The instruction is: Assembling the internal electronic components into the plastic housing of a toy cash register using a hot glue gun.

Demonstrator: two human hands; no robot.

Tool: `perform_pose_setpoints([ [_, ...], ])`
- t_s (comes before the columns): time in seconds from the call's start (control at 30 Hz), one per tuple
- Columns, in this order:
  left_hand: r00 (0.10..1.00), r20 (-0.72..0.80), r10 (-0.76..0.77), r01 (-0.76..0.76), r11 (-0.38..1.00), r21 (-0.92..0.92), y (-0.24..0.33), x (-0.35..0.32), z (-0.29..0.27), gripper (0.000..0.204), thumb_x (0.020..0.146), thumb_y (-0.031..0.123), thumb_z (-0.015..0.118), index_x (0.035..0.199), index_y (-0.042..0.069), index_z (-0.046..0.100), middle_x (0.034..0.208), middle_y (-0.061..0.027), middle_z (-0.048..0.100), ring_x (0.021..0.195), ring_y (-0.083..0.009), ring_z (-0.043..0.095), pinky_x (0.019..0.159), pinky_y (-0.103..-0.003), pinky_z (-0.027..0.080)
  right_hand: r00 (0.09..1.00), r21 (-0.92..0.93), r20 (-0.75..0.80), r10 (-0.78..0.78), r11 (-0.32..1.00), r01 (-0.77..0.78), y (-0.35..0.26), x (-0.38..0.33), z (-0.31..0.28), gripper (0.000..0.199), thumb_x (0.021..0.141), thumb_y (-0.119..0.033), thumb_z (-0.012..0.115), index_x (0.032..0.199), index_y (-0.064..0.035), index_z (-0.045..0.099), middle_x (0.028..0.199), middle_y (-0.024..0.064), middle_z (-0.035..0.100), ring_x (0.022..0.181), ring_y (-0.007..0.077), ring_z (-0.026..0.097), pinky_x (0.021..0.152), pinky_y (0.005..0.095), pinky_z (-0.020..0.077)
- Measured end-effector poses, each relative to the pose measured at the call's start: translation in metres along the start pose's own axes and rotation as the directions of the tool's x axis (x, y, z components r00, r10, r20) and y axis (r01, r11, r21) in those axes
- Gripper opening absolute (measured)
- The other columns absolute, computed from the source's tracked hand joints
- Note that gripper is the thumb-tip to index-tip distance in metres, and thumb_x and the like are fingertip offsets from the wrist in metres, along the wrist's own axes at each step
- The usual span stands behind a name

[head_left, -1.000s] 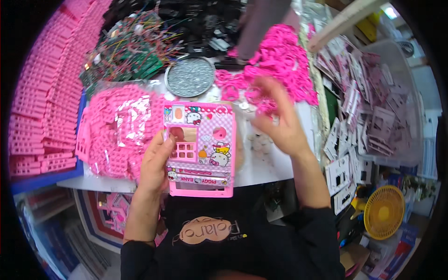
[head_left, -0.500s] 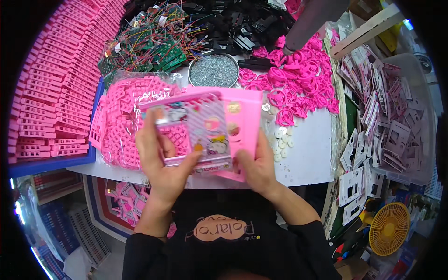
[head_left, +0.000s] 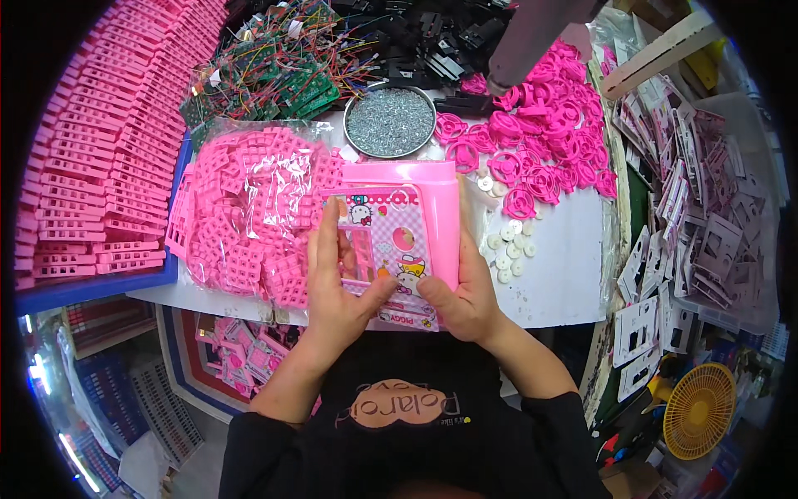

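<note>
Left hand (head_left: 337, 287) and right hand (head_left: 465, 295): both grasping the pink toy panel (head_left: 403, 241), holding it tilted above the near edge of the white surface (head_left: 557, 283). Bag of pink parts (head_left: 249, 212) lying just left; round tray of screws (head_left: 389, 121) sitting farther off.

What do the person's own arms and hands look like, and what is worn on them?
Both hands, the left hand and the right hand, are bare: no gloves, and no rings or watch that I can make out. The forearms are uncovered too. Black sleeves are pushed up toward the elbows, matching the black top with an oval printed patch on the chest.
</note>
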State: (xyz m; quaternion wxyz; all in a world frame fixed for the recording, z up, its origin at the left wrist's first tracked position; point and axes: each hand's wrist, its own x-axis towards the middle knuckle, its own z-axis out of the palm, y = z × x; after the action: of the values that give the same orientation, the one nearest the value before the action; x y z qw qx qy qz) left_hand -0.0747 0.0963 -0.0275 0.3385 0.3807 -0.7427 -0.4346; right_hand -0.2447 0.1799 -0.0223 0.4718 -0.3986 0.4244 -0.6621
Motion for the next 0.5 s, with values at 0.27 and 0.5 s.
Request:
perform_pose_setpoints([
  [0.27, 0.997, -0.019, -0.070, 0.068, 0.996, -0.061, 0.001, -0.013, 0.009, 0.110, 0.075, 0.030, 0.085, 0.157, -0.002, 0.018, 0.122, -0.0138, 0.045, 0.103, -0.0230, 0.051, 0.089, -0.036, 0.045, 0.970, -0.294, 0.239, 0.045, 0.955, 0.028, -0.023, 0.004, -0.017, 0.081, 0.081, -0.010, 0.076, 0.149, 0.0010, 0.033, 0.136, 0.0129, 0.051, 0.126, 0.0246, 0.051, 0.104, 0.0395, 0.0437],
  [0.5, 0.951, -0.194, -0.243, 0.134, 0.883, -0.450, 0.023, 0.015, -0.005, 0.061, 0.097, 0.024, 0.061, 0.146, -0.001, 0.034, 0.130, -0.0153, 0.050, 0.112, -0.0196, 0.059, 0.084, -0.028, 0.054, 0.920, 0.088, 0.215, 0.329, 0.931, -0.354, -0.017, -0.001, -0.025, 0.091, 0.084, -0.005, 0.076, 0.156, -0.0027, 0.021, 0.143, 0.0116, 0.045, 0.129, 0.0204, 0.050, 0.107, 0.0368, 0.0441],
])
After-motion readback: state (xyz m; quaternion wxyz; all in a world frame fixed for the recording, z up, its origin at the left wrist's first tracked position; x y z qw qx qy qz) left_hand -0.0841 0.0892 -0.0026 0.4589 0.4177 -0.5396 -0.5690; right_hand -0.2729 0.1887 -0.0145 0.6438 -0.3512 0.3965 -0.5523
